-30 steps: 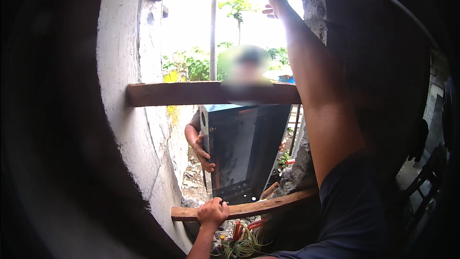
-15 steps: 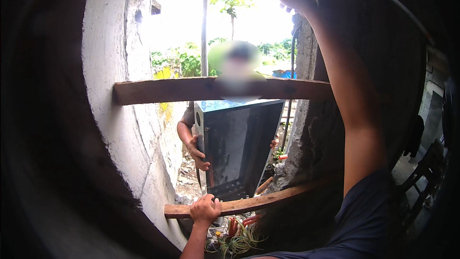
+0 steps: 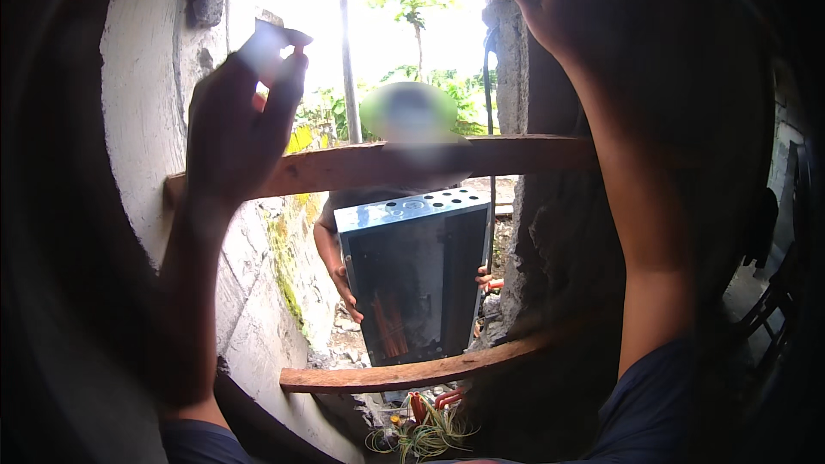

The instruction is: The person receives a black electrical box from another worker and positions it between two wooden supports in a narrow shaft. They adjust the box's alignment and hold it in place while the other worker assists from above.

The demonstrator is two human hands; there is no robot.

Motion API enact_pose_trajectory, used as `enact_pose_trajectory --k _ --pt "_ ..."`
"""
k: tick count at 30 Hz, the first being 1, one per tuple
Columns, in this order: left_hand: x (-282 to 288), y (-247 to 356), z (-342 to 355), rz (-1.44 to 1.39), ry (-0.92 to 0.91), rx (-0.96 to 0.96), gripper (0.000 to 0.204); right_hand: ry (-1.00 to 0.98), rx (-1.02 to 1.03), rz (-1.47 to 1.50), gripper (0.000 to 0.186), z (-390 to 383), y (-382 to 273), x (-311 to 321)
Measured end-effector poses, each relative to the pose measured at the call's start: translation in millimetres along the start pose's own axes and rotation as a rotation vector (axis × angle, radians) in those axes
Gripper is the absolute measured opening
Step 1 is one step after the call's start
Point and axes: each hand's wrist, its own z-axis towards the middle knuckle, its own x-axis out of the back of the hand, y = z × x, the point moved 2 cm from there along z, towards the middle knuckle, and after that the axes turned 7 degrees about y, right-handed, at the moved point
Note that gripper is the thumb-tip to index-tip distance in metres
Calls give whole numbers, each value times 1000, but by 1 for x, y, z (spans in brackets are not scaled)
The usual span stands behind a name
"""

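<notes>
Both my hands are raised inside the wall opening. My left hand (image 3: 245, 116) is empty, its fingers loosely bent and apart, in front of the upper wooden bar (image 3: 335, 167). My right hand (image 3: 546, 17) is up by the rough concrete edge (image 3: 507, 51) at the right, its thumb and fingers apart; contact with the concrete is unclear. Beyond the bars, a person holds a metal electrical panel box (image 3: 417, 288) upright by its sides. Several round holes show in its silvery top, and its front is dark and shiny.
A lower wooden bar (image 3: 412, 372) crosses the opening. Below it are orange conduit pipes (image 3: 418, 408) and a tangle of thin wires (image 3: 425, 438). A pale plastered wall (image 3: 142, 77) edges the left side, and a grey pole (image 3: 348, 51) stands outside.
My left hand has let go of the lower bar and risen to the upper left. The panel box is more upright, showing its holed top. My view has shifted slightly.
</notes>
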Motion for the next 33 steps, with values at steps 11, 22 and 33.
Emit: enact_pose_trajectory --k 11,22,33 --pt "-213 -108 196 810 -395 -247 31 -60 -252 390 53 -44 7 -23" --pt "-274 -114 219 1181 -457 51 79 -30 -257 511 47 -43 11 -14" --pt "-248 -140 234 733 -566 38 57 -2 -262 510 40 -41 13 -16"
